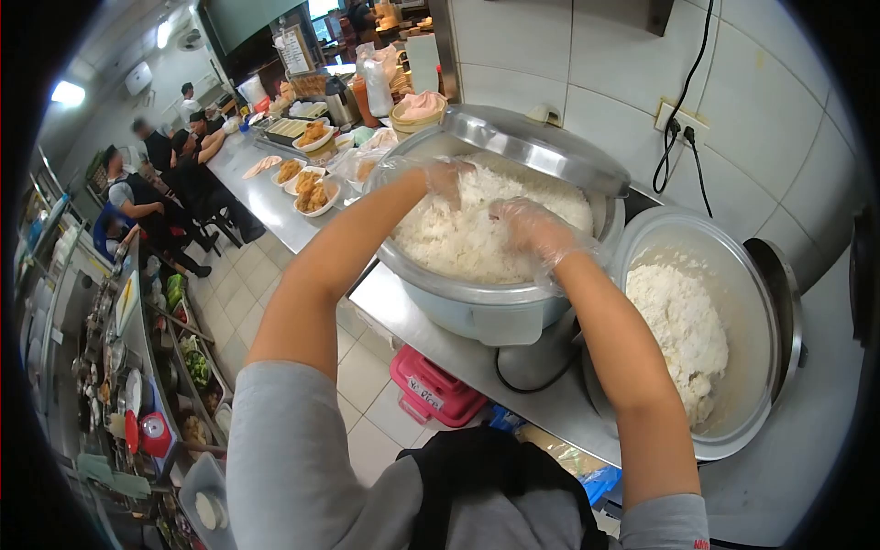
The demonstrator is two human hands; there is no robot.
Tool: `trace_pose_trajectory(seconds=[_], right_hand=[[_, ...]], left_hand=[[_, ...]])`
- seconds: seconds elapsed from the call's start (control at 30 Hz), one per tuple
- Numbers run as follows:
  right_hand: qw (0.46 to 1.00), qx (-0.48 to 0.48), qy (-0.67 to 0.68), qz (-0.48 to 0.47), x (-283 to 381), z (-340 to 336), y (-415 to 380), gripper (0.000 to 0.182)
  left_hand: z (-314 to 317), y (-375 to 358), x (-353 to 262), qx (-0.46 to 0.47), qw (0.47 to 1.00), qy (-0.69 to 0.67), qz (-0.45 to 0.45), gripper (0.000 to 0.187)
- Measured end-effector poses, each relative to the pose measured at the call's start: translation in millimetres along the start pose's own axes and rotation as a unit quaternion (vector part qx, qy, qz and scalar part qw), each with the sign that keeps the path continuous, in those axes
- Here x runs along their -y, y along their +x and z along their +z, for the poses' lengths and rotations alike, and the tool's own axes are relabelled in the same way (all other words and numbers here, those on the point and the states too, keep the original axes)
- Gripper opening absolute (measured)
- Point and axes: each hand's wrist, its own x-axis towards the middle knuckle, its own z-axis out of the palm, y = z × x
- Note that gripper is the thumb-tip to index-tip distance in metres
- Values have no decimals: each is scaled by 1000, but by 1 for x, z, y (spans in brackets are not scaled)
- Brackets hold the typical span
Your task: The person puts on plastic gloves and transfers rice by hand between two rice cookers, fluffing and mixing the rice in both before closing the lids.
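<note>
A large pot (472,316) of cooked white rice (477,266) stands on the steel counter before me. Both my hands wear clear, loose plastic gloves. At the far left side of the pot, my left hand (445,181) reaches into the rice; its fingers are mostly hidden. Nearer the middle, my right hand (533,231) is in the rice with its fingers curled against the grains. A metal lid (541,147) leans along the pot's back rim, behind my hands.
To the right is a second pot (747,302) holding more rice (678,321), with a lid behind it. Bowls of fried food (313,194) line the counter at left. A pink lidded box (435,390) sits below. Cords (674,137) hang from a wall outlet. Several people are farther back.
</note>
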Motion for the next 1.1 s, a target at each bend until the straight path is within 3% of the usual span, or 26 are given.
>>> trace_pose_trajectory(seconds=[0.03, 0.1, 0.13, 0.23, 0.33, 0.37, 0.43, 0.47, 0.5, 0.57, 0.6, 0.63, 0.67, 0.7, 0.73, 0.77, 0.8, 0.87, 0.9, 0.93, 0.97, 1.03, 1.07, 1.1], right_hand=[[1000, -2, -3, 2, -4, 3, 2, 49], [998, -59, 3, -15, -10, 11, 6, 37], [998, -64, 0, -15, -10, 11, 6, 37], [994, -105, -15, 27, -6, 7, 6, 25], [996, -47, 6, 75, 16, -10, -1, 29], [993, -81, 13, 81, 21, -11, -1, 30], [990, -114, 22, 86, 23, -11, 2, 32], [994, -87, -1, 59, 20, -12, 4, 32], [997, -62, -25, 31, 17, -13, 6, 33], [999, -45, 30, 0, 14, -23, 3, 37], [995, -30, 86, -27, 15, -27, 0, 43], [995, -28, 89, -30, 19, -30, -3, 43], [1000, -9, 27, 4, 25, -33, -7, 55], [999, 9, -36, 37, 28, -35, -10, 67], [999, 9, -34, 35, 33, -34, -8, 67], [989, 104, -76, 71, 41, -33, -5, 73], [967, 197, -119, 108, 45, -33, -3, 79], [970, 178, -84, 143, 35, -9, 7, 80], [970, 158, -49, 178, 32, -4, 9, 82], [969, 155, -48, 184, 27, -2, 10, 82], [974, 135, -77, 162, 24, -2, 10, 78], [977, 118, -104, 144, 18, -3, 8, 74], [981, 110, -90, 134, 15, -7, 6, 71], [984, 100, -75, 124, 11, -10, 5, 67]], left_hand=[[6, 14, 16, -3, 1000, 1, 3, 84], [29, 59, 65, -184, 971, 145, -46, 76], [44, 87, 103, -283, 947, 151, -16, 54], [9, 62, 93, -283, 943, 174, 31, 38], [-7, 21, 67, -254, 941, 200, 97, 20], [-5, 15, 64, -249, 943, 198, 96, 20], [-3, 1, 55, -336, 925, 170, 41, 16], [-18, -19, 19, -265, 938, 212, -70, 28], [-27, -39, -3, -265, 938, 212, -73, 28], [-34, -65, -26, -160, 973, 157, -59, 58], [-29, -67, -24, -157, 973, 157, -62, 58], [-23, -68, -19, -101, 977, 168, -81, 71], [-18, -71, -17, -43, 978, 178, -101, 83], [-15, -80, -29, -42, 978, 178, -104, 83], [-9, -88, -45, 25, 972, 185, -141, 91], [-7, -93, -54, 92, 961, 191, -176, 99], [11, -89, -30, 92, 989, 61, -96, 100], [73, -24, 23, 9, 954, 293, -67, 89], [62, -29, -7, -34, 914, 399, -69, 83], [44, -28, -36, 41, 957, 257, -126, 54], [58, 3, 4, -3, 951, 310, -3, 50], [85, 65, 83, -147, 851, 451, 224, 42], [38, 34, 24, 37, 931, 331, 150, 41], [51, 58, 42, 37, 929, 333, 155, 41]])
